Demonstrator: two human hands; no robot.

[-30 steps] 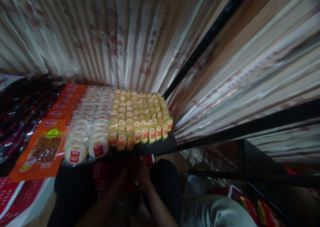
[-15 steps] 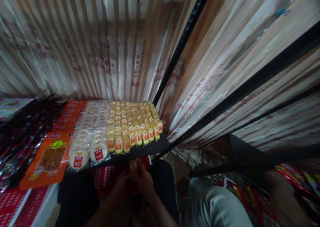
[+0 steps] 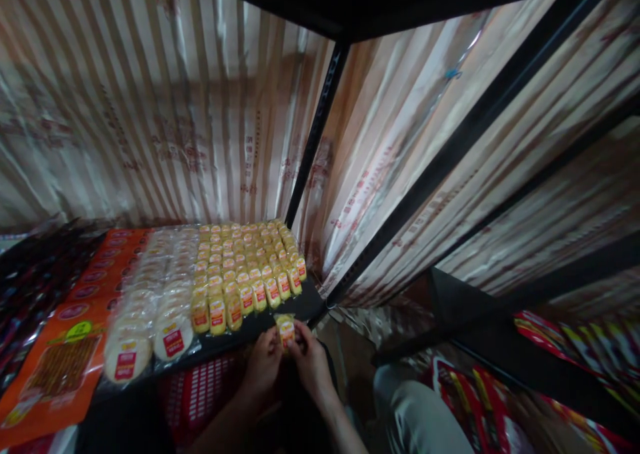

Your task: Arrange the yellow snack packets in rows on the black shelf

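Note:
A small yellow wrapped snack [image 3: 286, 329] with a red and white label stands upright between my hands, just in front of the black shelf's edge. My right hand [image 3: 311, 364] pinches it from the right, with the thumb on its front. At its left edge, the curled fingers of my left hand [image 3: 265, 359] grip it too. Behind them, rows of matching yellow wrapped snacks [image 3: 245, 261] are packed on the black shelf [image 3: 310, 301]. To their left lie two rows of clear-wrapped round white crackers [image 3: 173, 334].
An orange bag of stick snacks [image 3: 57, 367] and dark shiny packets [image 3: 30, 274] are at the left. A red basket [image 3: 200, 391] is below the shelf. Black metal posts [image 3: 320, 127] rise at the corner. At right are another person's pale-trousered knee [image 3: 420, 407] and red packets [image 3: 480, 401].
My hands have risen from the dim space below the shelf edge, bringing the yellow wrapped snack into clearer view. The camera view has shifted, and the other person's arm at right has moved away.

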